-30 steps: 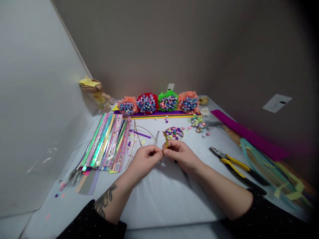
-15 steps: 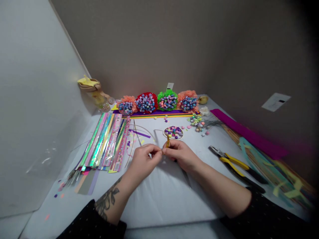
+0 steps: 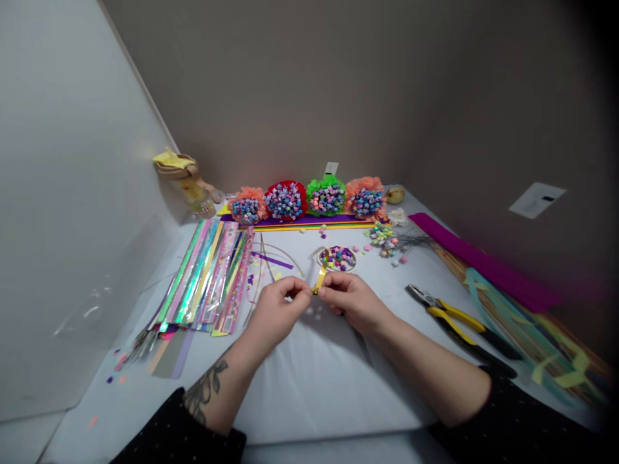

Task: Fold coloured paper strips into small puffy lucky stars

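Note:
Between my two hands is a shiny gold paper strip (image 3: 320, 278), its free end curling up toward the bowl. My left hand (image 3: 285, 303) pinches the strip's lower end between thumb and forefinger. On the other side, my right hand (image 3: 353, 299) grips the same strip close to that end, its fingers curled. Just beyond the hands stands a small round bowl (image 3: 354, 263) filled with purple, pink and blue folded paper stars (image 3: 341, 256).
Left lie packs of shiny paper strips (image 3: 203, 277). Pliers (image 3: 449, 316) with yellow-black handles are at right, beside magenta paper (image 3: 483, 261). Paper-star flowers (image 3: 285, 200) line the back wall. Wired stars (image 3: 382, 235) lie behind the bowl, to the right.
The gold strip's free end has swung out and unfurled toward the bowl, showing more of its length. Both hands keep nearly the same place and still pinch it.

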A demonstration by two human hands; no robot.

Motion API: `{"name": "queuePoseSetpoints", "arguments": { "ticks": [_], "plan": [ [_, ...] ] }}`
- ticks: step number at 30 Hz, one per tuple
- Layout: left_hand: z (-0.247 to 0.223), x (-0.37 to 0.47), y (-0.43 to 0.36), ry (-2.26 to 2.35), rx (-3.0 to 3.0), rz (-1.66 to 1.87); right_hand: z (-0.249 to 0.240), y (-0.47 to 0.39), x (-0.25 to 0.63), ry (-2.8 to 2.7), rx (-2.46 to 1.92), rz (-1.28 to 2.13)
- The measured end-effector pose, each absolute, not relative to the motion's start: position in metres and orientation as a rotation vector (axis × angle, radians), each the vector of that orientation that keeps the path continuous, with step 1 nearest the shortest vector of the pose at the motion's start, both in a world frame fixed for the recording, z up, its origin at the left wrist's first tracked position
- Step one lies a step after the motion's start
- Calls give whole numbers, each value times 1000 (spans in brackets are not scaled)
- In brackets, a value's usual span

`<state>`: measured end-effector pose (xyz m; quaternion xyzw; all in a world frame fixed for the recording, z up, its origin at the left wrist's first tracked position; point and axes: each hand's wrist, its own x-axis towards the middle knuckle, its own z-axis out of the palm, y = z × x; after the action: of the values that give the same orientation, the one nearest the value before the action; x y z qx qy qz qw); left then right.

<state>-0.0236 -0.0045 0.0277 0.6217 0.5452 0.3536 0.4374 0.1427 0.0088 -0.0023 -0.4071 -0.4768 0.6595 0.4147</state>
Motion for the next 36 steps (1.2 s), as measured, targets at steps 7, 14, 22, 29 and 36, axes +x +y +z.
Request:
{"name": "queuePoseSetpoints", "arguments": {
  "ticks": [7,14,22,29,36],
  "plan": [
    [26,-24,-4,1287,1559,859,1,7,140,-1229,-1115,1598],
    [25,-24,-4,1294,1562,857,5,7,138,-1351,-1188,1480],
    [26,-23,1,1247,1444,881,5,5,137,-1496,-1168,1565],
    [18,-23,0,1209,1345,892,6,1,133,-1520,-1154,1634],
    [17,-22,0,1220,1370,926,3,0,130,-1493,-1155,1632]
  ]
}}
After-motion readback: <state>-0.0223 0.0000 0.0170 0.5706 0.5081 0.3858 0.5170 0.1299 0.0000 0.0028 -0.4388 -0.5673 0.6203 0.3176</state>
